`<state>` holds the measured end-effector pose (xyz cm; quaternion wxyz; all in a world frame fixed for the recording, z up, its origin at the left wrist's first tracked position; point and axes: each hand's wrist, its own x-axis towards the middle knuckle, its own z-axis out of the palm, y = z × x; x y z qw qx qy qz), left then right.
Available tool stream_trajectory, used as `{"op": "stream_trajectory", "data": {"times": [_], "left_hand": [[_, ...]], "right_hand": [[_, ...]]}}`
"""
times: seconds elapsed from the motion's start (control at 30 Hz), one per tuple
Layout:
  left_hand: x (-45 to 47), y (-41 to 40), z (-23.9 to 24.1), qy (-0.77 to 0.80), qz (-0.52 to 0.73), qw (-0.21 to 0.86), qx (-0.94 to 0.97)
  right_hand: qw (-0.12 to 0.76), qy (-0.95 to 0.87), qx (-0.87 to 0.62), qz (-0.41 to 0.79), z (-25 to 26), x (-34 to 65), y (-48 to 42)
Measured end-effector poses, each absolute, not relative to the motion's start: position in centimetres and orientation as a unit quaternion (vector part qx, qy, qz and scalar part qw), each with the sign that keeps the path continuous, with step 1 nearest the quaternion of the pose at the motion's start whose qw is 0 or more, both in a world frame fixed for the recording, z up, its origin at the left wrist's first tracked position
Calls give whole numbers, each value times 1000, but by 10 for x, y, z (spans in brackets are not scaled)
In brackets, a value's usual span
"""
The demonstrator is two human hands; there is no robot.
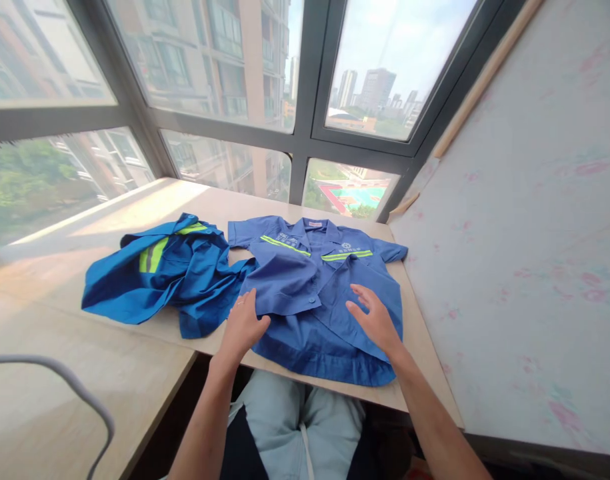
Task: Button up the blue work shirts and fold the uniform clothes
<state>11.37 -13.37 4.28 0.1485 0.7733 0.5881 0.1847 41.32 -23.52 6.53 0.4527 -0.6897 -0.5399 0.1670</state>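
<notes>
The blue short-sleeved shirt [289, 280] lies front up on the desk [112, 227], collar away from the person, its front panels spread over the back. At the shirt's left edge, the left hand [245, 320] is open with the thumb apart; whether it pinches any cloth I cannot tell. Over the shirt's right panel, the right hand [373, 319] is half-curled, fingers parted, gripping nothing. Left of the shirt sits a crumpled darker blue garment [197, 280] with yellow-green strips; right of it, a floral wall [509, 220].
</notes>
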Motion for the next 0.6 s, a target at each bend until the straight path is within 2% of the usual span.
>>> {"op": "stream_trajectory", "data": {"times": [0.1, 0.2, 0.3, 0.37, 0.43, 0.53, 0.6], "left_hand": [[95, -154, 21, 591, 175, 115, 779], [83, -153, 15, 613, 213, 86, 756], [79, -143, 24, 634, 266, 130, 715], [79, -140, 37, 629, 319, 179, 686], [79, -144, 55, 621, 408, 174, 646], [71, -165, 82, 615, 536, 57, 576], [62, -183, 92, 614, 563, -8, 553]], "right_hand": [[446, -514, -721, 131, 49, 422, -272], [383, -527, -750, 114, 36, 431, -313], [283, -525, -793, 127, 23, 436, -343], [262, -505, -815, 111, 16, 437, -353], [281, -484, -824, 88, 14, 439, -357], [346, -457, -816, 68, 22, 440, -360], [410, -428, -805, 32, 32, 438, -364]]}}
